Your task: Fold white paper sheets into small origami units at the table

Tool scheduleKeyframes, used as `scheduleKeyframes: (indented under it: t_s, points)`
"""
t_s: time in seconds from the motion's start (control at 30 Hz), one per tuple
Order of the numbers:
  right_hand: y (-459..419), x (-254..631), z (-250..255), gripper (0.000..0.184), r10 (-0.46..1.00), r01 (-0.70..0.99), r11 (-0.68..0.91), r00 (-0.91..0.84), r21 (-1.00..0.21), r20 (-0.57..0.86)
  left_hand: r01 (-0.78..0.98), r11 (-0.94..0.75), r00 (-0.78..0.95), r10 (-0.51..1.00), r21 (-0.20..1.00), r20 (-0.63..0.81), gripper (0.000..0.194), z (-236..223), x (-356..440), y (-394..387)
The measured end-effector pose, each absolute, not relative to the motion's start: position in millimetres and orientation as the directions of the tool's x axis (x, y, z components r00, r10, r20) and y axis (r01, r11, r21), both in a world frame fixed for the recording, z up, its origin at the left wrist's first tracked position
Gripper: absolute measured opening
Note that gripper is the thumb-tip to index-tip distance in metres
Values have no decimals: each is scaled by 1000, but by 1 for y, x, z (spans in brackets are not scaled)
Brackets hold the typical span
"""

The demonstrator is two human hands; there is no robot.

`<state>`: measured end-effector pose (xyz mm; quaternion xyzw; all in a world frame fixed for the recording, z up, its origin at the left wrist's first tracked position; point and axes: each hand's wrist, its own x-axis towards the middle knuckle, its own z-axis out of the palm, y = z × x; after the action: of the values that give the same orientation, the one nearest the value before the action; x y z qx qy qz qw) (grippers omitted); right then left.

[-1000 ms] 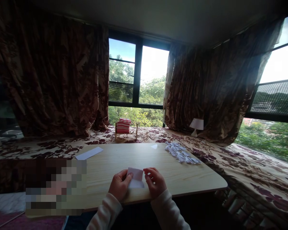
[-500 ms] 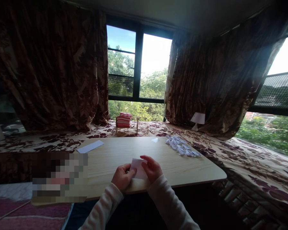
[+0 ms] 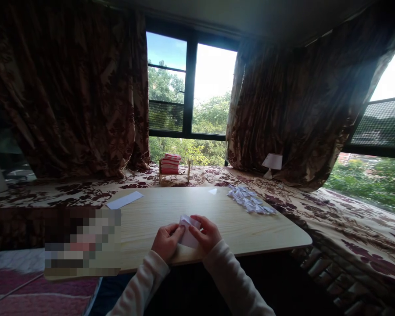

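Note:
A small piece of white paper is held between my two hands over the front edge of the table. My left hand pinches its left side, thumb on top. My right hand grips its right side, with thumb and fingers at the upper part. Along the paper's top edge a narrow flap shows, bent over. Several folded white paper pieces lie in rows at the table's back right. A flat white paper strip rests at the back left.
A small white piece lies at the table's back edge. Beyond, on a flowered cloth, stand a little rack with folded red-and-white cloths and a small lamp. A blurred-out patch covers the table's left end.
The paper's top edge is now bent over into a flap, where it was flat before. My right thumb and fingers have come closer together on it.

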<state>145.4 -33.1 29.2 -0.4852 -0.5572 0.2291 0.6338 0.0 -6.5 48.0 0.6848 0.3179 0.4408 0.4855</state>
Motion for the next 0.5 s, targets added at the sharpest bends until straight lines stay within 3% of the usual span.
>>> scheduleKeyframes:
  t_s: [0.2, 0.5]
  points:
    - [-31, 151, 34, 25, 843, 54, 422, 345, -905, 414, 55, -344, 438, 852, 937, 287, 32, 50, 1, -9]
    - [-28, 161, 33, 42, 913, -216, 335, 316, -917, 259, 159, -425, 546, 790, 891, 279, 32, 53, 2, -15]
